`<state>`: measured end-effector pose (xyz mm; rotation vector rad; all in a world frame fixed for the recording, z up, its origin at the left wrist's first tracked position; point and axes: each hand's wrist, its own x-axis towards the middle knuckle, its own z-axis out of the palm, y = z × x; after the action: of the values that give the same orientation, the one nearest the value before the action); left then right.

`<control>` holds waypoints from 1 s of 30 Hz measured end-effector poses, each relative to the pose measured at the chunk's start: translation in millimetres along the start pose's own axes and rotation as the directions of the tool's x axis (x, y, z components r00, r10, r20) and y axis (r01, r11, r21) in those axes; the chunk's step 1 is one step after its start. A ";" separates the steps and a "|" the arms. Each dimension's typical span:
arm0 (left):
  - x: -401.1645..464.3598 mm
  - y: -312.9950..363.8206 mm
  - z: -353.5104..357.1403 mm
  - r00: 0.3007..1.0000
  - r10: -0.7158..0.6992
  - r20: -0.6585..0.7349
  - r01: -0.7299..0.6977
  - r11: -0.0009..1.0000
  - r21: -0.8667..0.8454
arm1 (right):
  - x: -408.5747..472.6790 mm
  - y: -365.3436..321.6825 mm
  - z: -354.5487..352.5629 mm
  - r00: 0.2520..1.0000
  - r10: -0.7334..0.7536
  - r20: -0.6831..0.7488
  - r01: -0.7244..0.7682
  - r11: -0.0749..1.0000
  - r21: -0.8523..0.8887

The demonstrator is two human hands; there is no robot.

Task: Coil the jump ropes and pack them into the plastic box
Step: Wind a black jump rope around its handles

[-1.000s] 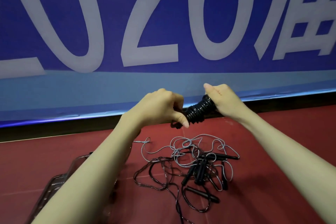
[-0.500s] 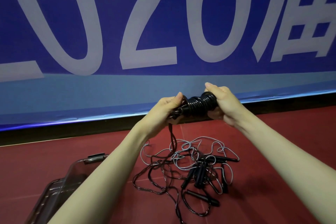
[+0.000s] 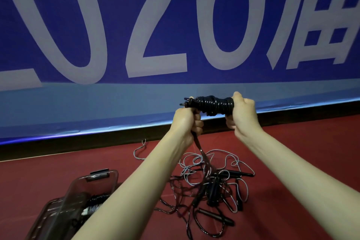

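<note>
A black jump rope bundle, its cord wound tightly round the handles, is held level in front of me. My right hand grips its right end. My left hand grips the loose black cord just under the bundle's left end, and that cord hangs down to the floor. Below lies a tangle of jump ropes, black and grey cords with black handles. The clear plastic box stands at the lower left, partly hidden by my left forearm, with something dark inside.
The floor is dark red. A blue banner with large white characters fills the wall behind, above a black baseboard. The box's lid stands up at its far end.
Both hands have risen with the bundle, which now lies level. My left hand has come round the bundle's left end, adding more turns of cord.
</note>
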<state>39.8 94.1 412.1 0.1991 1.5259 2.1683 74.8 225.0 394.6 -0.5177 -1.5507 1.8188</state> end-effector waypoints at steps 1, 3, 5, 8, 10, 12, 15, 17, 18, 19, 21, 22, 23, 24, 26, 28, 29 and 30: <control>0.2 -1.1 -0.6 1.000 -0.009 -0.015 0.009 1.000 0.024 | 0.8 0.4 1.2 0.999 -0.039 -0.036 0.038 0.998 -0.045; -0.3 -5.7 -1.1 0.998 0.003 -0.056 0.001 0.996 0.088 | 1.5 0.4 3.7 0.991 -0.102 -0.090 0.091 0.989 -0.118; -1.4 -12.2 -1.0 0.996 0.053 -0.078 -0.041 0.989 0.141 | 1.3 -0.2 6.8 0.984 -0.130 -0.118 0.111 0.982 -0.151; -4.9 -19.4 -2.7 0.991 0.124 -0.048 -0.116 0.982 0.151 | 2.5 -1.1 10.7 0.983 -0.107 -0.151 0.088 0.988 -0.130; -9.1 -26.5 -2.3 0.987 0.160 0.015 -0.160 0.965 0.206 | 5.0 -3.2 10.0 0.981 -0.070 -0.183 0.054 0.994 -0.095; -13.5 -34.6 0.6 0.983 0.179 0.041 -0.183 0.926 0.329 | 6.2 -5.1 7.5 0.976 -0.044 -0.213 0.029 0.997 -0.076; -15.4 -40.8 1.8 0.967 0.245 0.074 -0.230 0.699 0.677 | 5.4 -3.6 4.4 0.970 -0.013 -0.243 -0.015 0.994 -0.111; -16.8 -41.8 -1.8 0.962 0.227 0.149 -0.244 0.482 0.842 | 6.3 -1.3 2.8 0.963 -0.036 -0.267 -0.013 0.984 -0.180; -17.8 -42.5 -3.8 0.962 0.199 0.189 -0.253 0.370 0.894 | 7.4 -1.0 1.4 0.958 -0.065 -0.278 0.002 0.975 -0.222; -19.8 -43.6 -4.8 0.960 0.169 0.225 -0.263 0.253 0.931 | 9.3 -0.7 -0.7 0.953 -0.098 -0.286 0.021 0.965 -0.263; -25.6 -44.3 -3.6 0.950 0.123 0.288 -0.296 0.047 0.954 | 11.5 -0.4 -6.4 0.945 -0.167 -0.280 0.058 0.931 -0.359; -28.1 -42.5 -2.6 0.942 0.118 0.313 -0.311 -0.040 0.950 | 11.4 0.0 -9.4 0.942 -0.207 -0.264 0.080 0.903 -0.422; -29.6 -38.8 -1.6 0.931 0.130 0.340 -0.325 -0.126 0.937 | 12.2 1.7 -12.4 0.938 -0.248 -0.242 0.105 0.869 -0.484; -30.7 -33.5 -0.8 0.915 0.152 0.375 -0.341 -0.209 0.917 | 12.3 2.6 -14.9 0.932 -0.290 -0.219 0.131 0.831 -0.541; -32.0 -21.0 -0.5 0.869 0.193 0.456 -0.374 -0.349 0.859 | 15.0 6.4 -18.7 0.914 -0.371 -0.164 0.194 0.754 -0.628; -33.4 -9.1 -1.5 0.827 0.203 0.524 -0.389 -0.466 0.795 | 17.2 8.7 -22.3 0.891 -0.447 -0.076 0.279 0.673 -0.685; -33.9 -3.6 -3.2 0.813 0.204 0.545 -0.389 -0.506 0.770 | 17.5 9.6 -23.0 0.875 -0.484 -0.019 0.332 0.626 -0.705; -34.1 1.1 -5.5 0.801 0.207 0.561 -0.389 -0.532 0.752 | 15.5 9.3 -22.9 0.857 -0.514 0.042 0.386 0.585 -0.713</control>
<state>67.2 73.4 416.2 1.5692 3.0861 -0.0197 77.7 251.5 382.8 -0.5259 -2.0088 0.7178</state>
